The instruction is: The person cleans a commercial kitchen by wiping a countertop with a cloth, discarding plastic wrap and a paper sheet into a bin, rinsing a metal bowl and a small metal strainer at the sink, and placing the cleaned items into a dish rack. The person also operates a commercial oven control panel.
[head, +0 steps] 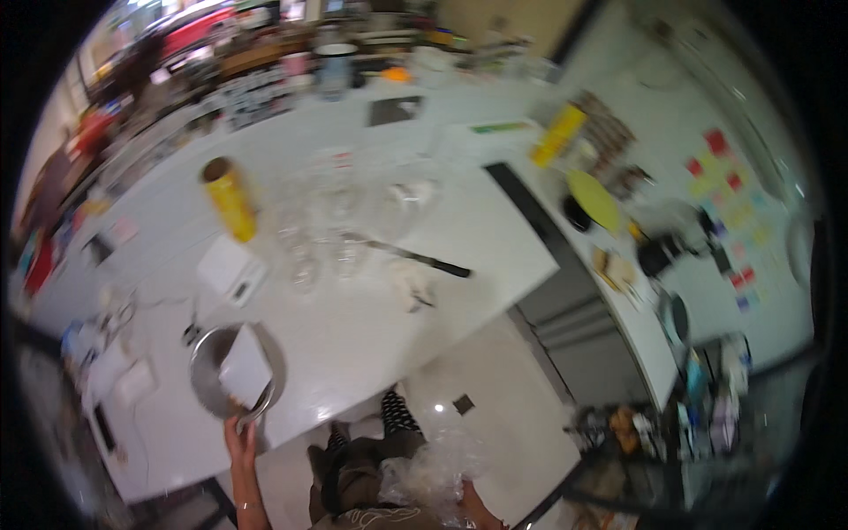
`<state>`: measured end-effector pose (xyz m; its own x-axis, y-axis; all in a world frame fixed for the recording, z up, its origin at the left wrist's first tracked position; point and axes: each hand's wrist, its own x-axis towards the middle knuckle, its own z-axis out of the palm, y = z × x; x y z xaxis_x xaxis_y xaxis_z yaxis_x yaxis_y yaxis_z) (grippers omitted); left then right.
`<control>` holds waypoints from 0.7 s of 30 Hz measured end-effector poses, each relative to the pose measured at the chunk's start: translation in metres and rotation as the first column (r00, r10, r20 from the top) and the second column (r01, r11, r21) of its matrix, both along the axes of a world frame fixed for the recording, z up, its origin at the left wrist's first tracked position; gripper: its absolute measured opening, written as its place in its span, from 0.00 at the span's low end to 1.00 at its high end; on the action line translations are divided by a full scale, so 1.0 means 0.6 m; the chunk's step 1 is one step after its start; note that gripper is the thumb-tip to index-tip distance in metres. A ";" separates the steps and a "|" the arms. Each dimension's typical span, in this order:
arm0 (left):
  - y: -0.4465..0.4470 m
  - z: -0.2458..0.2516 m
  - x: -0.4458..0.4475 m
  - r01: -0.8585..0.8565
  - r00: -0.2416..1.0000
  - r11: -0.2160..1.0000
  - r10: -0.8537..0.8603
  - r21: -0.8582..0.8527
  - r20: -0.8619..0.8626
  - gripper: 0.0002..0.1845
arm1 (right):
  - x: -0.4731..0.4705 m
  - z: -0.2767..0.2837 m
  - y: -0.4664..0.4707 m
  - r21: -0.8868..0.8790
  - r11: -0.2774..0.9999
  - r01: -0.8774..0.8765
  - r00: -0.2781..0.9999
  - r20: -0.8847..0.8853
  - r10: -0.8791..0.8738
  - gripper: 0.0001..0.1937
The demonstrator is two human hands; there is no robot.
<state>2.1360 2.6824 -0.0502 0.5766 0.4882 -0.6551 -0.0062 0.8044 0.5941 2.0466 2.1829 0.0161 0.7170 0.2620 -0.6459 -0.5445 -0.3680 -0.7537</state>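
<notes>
My left hand (240, 440) grips the near rim of a round metal bowl (197, 371) at the table's front left edge. Inside the bowl, a white flat piece (246, 368) leans at a slant, with a little brownish matter under it. Low in front of my body, beyond the table's edge, my right hand (477, 507) is closed on crumpled clear plastic (437, 467). Its fingers are partly hidden by the plastic. A white kitchen scale (232, 268) lies behind the bowl, with a yellow roll (228, 199) standing past it.
Clear plastic containers (318, 232) stand mid-table beside a black-handled knife (450, 267) and a crumpled pale item (411, 285). Cables and white items (136, 384) lie left of the bowl. A side counter (636, 331) on the right holds a green plate (594, 201) and several things.
</notes>
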 end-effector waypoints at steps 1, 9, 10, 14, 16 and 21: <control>0.000 0.008 -0.007 0.017 0.999 0.999 -0.015 -0.045 0.033 0.09 | -0.026 0.034 0.021 -0.116 0.990 0.083 0.982 0.177 -0.062 0.32; -0.138 0.144 0.025 0.498 0.866 0.865 -0.500 0.059 0.027 0.22 | -0.104 0.105 0.069 0.001 0.910 0.414 0.907 0.091 -0.412 0.19; -0.175 0.162 0.038 0.558 0.828 0.828 -0.560 0.058 0.028 0.23 | -0.114 0.081 0.063 -0.018 0.902 0.432 0.899 0.093 -0.428 0.19; -0.347 0.221 0.087 0.778 0.625 0.625 -0.780 0.058 0.019 0.17 | -0.154 -0.007 -0.008 -0.065 0.828 0.557 0.827 0.139 -0.545 0.19; -0.445 0.238 0.106 0.845 0.532 0.533 -0.846 0.036 0.034 0.16 | -0.175 -0.032 -0.068 -0.091 0.752 0.653 0.754 0.179 -0.633 0.18; -0.683 0.254 0.102 0.935 0.354 0.354 -0.935 -0.014 -0.011 0.14 | -0.265 -0.046 -0.265 -0.162 0.477 0.864 0.503 0.333 -0.797 0.17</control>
